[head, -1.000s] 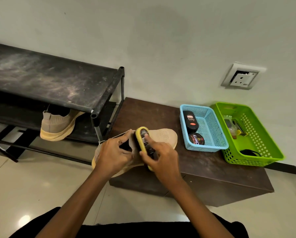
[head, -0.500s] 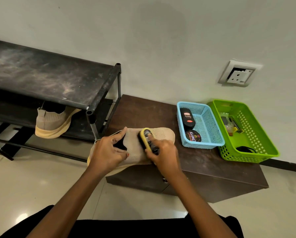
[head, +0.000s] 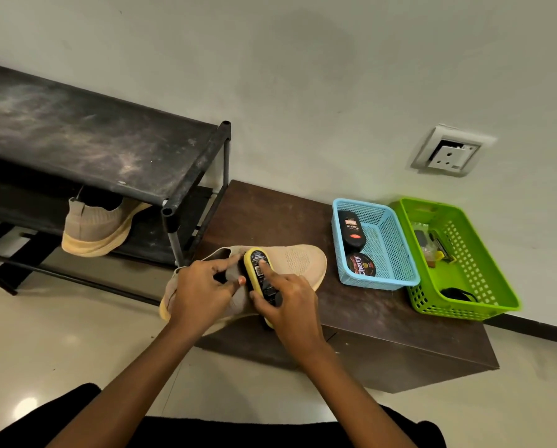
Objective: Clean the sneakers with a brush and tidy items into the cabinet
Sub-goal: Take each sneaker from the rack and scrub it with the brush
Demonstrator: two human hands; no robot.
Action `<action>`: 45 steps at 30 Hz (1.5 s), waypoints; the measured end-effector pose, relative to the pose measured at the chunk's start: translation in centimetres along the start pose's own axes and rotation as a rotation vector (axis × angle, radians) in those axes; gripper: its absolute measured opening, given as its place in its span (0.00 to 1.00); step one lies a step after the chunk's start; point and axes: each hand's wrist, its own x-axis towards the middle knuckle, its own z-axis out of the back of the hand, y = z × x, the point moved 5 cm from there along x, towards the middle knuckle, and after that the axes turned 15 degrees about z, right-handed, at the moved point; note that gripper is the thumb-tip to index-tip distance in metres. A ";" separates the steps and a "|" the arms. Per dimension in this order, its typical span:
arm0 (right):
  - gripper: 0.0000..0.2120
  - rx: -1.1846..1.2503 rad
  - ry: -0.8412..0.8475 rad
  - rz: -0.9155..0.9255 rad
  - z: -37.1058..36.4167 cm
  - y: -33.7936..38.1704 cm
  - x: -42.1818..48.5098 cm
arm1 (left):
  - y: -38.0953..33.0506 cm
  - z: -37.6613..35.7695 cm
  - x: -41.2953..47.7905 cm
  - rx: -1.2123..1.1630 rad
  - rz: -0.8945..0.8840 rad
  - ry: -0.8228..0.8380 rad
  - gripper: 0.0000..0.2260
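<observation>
Grip: left hand (head: 202, 295) fingers curled on heel part of sneaker (head: 298, 261), probably to steady it at near-left edge of counter (head: 367, 315) against brush strokes. Right hand (head: 290, 307) fingers wrapped round yellow brush (head: 257, 265), index pressing its back.

Count:
- 2 sneakers, other sneaker (head: 92, 227) on rack shelf (head: 147, 244), far left
- 1 brush
- 2 baskets at right: blue basket (head: 379, 283) with 2 polish items, green basket (head: 458, 310)
</observation>
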 end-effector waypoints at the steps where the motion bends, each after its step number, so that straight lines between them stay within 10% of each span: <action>1: 0.23 -0.009 -0.003 0.022 -0.1 0.1 0.0 | -0.1 0.0 0.0 -0.014 0.015 -0.021 0.15; 13: 0.24 -0.342 0.085 -0.331 4.7 -8.1 -0.3 | -1.9 -0.1 -0.7 0.079 0.047 0.001 0.21; 18: 0.22 -0.155 0.154 -0.057 1.5 -2.9 0.0 | -0.9 0.5 0.3 0.061 0.066 0.035 0.23; 23: 0.24 -0.328 0.136 -0.349 3.8 -7.5 0.4 | -0.8 1.1 0.2 0.046 0.042 0.045 0.22; 29: 0.19 -0.133 0.188 -0.019 0.4 0.0 0.3 | 0.1 1.3 0.1 0.085 0.058 0.105 0.23; 34: 0.23 -0.342 0.231 -0.420 4.2 -5.9 0.9 | 1.0 1.1 -0.4 0.011 0.083 0.090 0.22; 39: 0.22 -0.192 0.317 -0.163 1.1 0.2 0.9 | 0.9 1.3 -0.7 0.014 0.066 0.104 0.22; 45: 0.24 -0.443 0.272 -0.449 4.6 -5.5 0.8 | 1.0 1.3 -1.1 0.035 0.071 0.066 0.23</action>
